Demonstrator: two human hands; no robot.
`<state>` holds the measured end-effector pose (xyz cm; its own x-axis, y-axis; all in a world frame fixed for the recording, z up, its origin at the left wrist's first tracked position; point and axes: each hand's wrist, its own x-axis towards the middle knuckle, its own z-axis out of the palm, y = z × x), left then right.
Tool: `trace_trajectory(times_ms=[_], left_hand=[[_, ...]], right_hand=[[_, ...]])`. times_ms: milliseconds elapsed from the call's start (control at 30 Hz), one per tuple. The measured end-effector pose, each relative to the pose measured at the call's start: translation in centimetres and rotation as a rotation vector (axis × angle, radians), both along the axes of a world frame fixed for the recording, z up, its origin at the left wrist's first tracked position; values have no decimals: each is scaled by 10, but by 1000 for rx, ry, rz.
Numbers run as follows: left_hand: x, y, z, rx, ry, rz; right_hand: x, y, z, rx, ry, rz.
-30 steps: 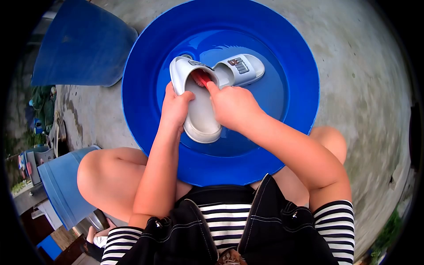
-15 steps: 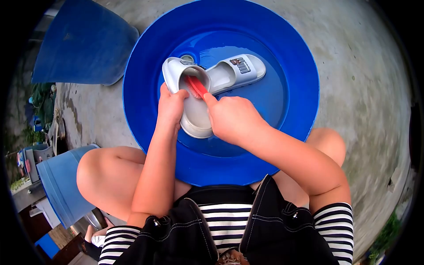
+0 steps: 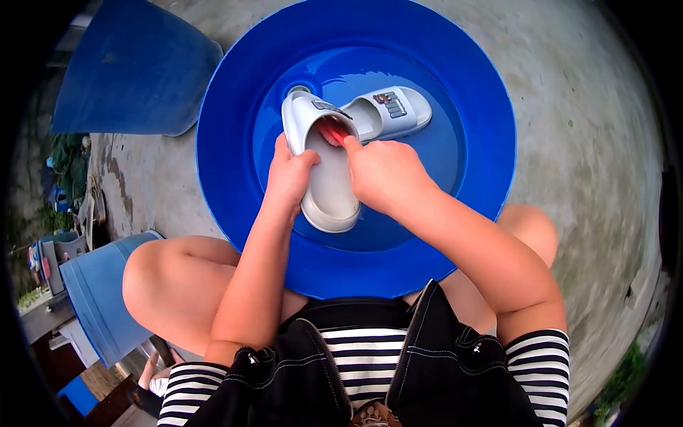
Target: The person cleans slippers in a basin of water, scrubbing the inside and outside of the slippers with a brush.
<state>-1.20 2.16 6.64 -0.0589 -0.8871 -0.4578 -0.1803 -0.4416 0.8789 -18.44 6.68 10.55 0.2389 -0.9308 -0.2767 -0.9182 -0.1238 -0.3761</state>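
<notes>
My left hand is closed around the left edge of a white slide sandal, thumb on its footbed, holding it tilted over the basin. My right hand grips a red brush, whose bristled head is inside the sandal under the strap. Part of the brush handle is hidden by my fingers. A second white slide sandal with a dark printed patch on its strap lies in shallow water behind the first. Both are within a large round blue basin in front of my knees.
A dark blue tub stands on the concrete floor at the upper left. A lighter blue barrel is beside my left knee. Green netting and clutter line the left side. Part of another person shows at lower left.
My left hand and the held sandal have shifted right and slightly down. The brush head has gone further up under the strap, with my right hand moving a little right.
</notes>
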Motion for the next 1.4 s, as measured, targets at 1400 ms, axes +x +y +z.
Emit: trace_trajectory(times_ms=[1400], left_hand=[[6,-2,-7,23,23,-42]], right_hand=[[14,-18,-35,-83,26,-43]])
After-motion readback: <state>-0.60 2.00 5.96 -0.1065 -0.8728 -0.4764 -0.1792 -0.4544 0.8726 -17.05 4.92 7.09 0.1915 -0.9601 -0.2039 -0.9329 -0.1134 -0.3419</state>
